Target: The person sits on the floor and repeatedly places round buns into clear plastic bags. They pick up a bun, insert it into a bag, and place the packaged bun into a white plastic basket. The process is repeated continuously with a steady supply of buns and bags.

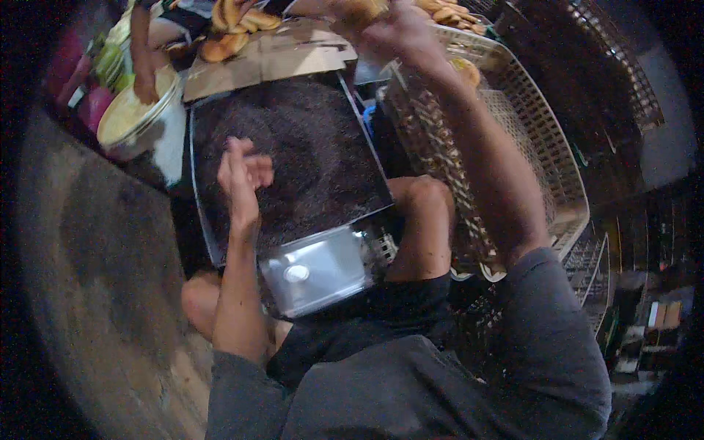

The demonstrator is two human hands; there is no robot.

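My left hand [246, 176] hovers over a wide dark tray [192, 158] filled with dark brown crumbs [308, 147]. Its fingers are stretched out and slightly blurred, with nothing in them. Reaching far forward past the tray's far right corner, my right hand [400, 37] is smeared by motion. At its fingers is a golden, rounded piece that looks like a bun [361, 10], partly cut off by the picture's top edge. A sheet of cardboard [271, 62] lies along the tray's far edge, and several golden buns [227, 45] rest at its far side.
To the right stands a beige plastic crate [539, 110] with a bun [466, 71] in it. More buns [451, 13] lie beyond. A co-worker's hand [147, 89] dips into a white bucket [176, 110] of pale yellow filling. A shiny flat silver piece [315, 271] sits before my lap.
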